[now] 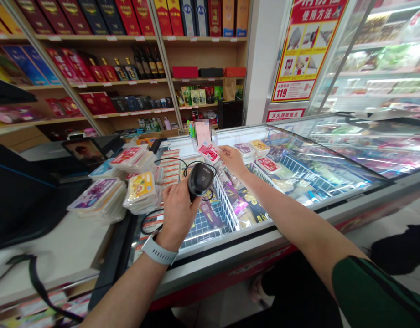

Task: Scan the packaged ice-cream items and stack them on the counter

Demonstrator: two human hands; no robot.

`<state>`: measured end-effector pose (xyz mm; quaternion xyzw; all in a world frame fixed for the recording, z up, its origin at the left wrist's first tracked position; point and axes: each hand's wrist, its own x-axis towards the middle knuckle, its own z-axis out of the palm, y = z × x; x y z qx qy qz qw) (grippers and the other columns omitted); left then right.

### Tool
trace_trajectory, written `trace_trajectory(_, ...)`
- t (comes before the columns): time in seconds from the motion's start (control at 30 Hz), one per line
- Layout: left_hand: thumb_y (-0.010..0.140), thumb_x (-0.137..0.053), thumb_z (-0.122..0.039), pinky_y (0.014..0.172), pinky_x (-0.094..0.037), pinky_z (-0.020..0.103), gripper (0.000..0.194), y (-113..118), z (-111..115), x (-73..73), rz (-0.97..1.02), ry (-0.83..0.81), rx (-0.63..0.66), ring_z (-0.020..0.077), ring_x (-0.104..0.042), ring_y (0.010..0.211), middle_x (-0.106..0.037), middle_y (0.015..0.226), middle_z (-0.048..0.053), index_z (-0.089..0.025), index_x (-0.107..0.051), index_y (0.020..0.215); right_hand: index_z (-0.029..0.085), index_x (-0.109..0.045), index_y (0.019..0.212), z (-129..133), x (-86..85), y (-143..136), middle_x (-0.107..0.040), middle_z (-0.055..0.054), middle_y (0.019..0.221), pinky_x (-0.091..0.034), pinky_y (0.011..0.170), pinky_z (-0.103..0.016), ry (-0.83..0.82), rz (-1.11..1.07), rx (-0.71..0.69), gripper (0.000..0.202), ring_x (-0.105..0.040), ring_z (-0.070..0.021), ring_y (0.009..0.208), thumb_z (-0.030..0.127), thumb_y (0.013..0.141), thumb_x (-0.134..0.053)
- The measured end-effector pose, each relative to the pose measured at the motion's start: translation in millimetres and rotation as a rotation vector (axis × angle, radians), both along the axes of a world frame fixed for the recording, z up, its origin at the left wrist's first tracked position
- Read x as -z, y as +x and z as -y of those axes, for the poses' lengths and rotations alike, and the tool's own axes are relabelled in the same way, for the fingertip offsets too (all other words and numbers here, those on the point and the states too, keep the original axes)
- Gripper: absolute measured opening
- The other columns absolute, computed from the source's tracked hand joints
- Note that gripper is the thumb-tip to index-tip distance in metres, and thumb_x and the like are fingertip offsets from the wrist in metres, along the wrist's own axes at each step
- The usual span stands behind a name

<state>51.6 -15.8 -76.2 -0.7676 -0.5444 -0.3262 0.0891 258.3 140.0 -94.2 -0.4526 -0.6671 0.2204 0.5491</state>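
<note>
My left hand (180, 207), with a pale watch strap at the wrist, is closed around a black handheld barcode scanner (200, 178). The scanner's head points away from me, and its black cable loops behind it. Farther off, my right hand (233, 160) grips the edge of a pack with a red and white label (209, 152), held above the freezer's glass top. Just right of that hand, small plastic boxes with purple and yellow labels (252, 148) sit on the glass. A red-labelled box (268, 165) lies nearby.
Stacked labelled plastic boxes (96, 196) stand at the left, beside a screen (82, 152) and counter (76, 246). Inside the glass-topped chest freezer (333, 150), wire baskets (226, 200) hold bagged goods. Shelves (134, 38) with boxes and bottles line the back wall.
</note>
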Motion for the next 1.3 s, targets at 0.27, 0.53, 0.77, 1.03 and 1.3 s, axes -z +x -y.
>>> trace_trajectory(0.27,0.082,-0.057,-0.028,0.095,-0.036,0.044,0.051,0,-1,0.7,-0.011,-0.003,-0.001,0.0294,-0.059,0.104,-0.066,0.108,0.014,-0.014,-0.045,0.129,0.020,-0.066,0.106,4,-4.3,-2,-0.070,0.000,0.080,-0.049,0.066,-0.025,-0.007,-0.015,-0.008,0.036,-0.062,-0.0137,0.070,0.046,0.086,-0.052)
trace_trajectory(0.53,0.083,-0.056,-0.028,0.094,-0.036,0.043,0.045,0,1,0.9,-0.033,0.004,0.025,0.0287,-0.060,0.100,-0.066,0.102,0.012,-0.013,-0.048,0.125,0.019,-0.068,0.103,26,-29.3,19,-0.070,-0.003,0.093,-0.049,0.075,-0.028,0.211,0.157,0.176,0.030,-0.062,-0.0158,0.075,0.041,0.087,-0.054)
trace_trajectory(0.77,0.083,-0.054,-0.027,0.095,-0.036,0.045,0.046,-1,2,-0.5,-0.004,-0.017,0.038,0.0292,-0.059,0.104,-0.066,0.109,0.013,-0.015,-0.047,0.126,0.017,-0.065,0.109,56,-36.2,108,-0.064,-0.009,0.098,-0.045,0.082,-0.032,0.329,0.526,0.660,0.031,-0.058,-0.0195,0.083,0.035,0.091,-0.048)
trace_trajectory(1.03,0.082,-0.056,-0.027,0.097,-0.034,0.045,0.051,-1,1,2.8,0.008,-0.017,0.047,0.0285,-0.059,0.103,-0.066,0.110,0.012,-0.015,-0.045,0.130,0.019,-0.065,0.109,102,-5.7,162,-0.062,-0.011,0.103,-0.043,0.078,-0.033,0.233,0.906,0.790,0.029,-0.056,-0.0244,0.098,0.028,0.090,-0.046)
trace_trajectory(1.3,0.082,-0.057,-0.027,0.095,-0.035,0.045,0.053,-1,2,0.9,0.020,-0.019,0.040,0.0289,-0.059,0.104,-0.066,0.110,0.011,-0.016,-0.045,0.132,0.019,-0.065,0.108,105,-1.0,148,-0.061,-0.011,0.102,-0.040,0.069,-0.030,0.085,1.210,0.711,0.025,-0.054,-0.0244,0.097,0.023,0.089,-0.049)
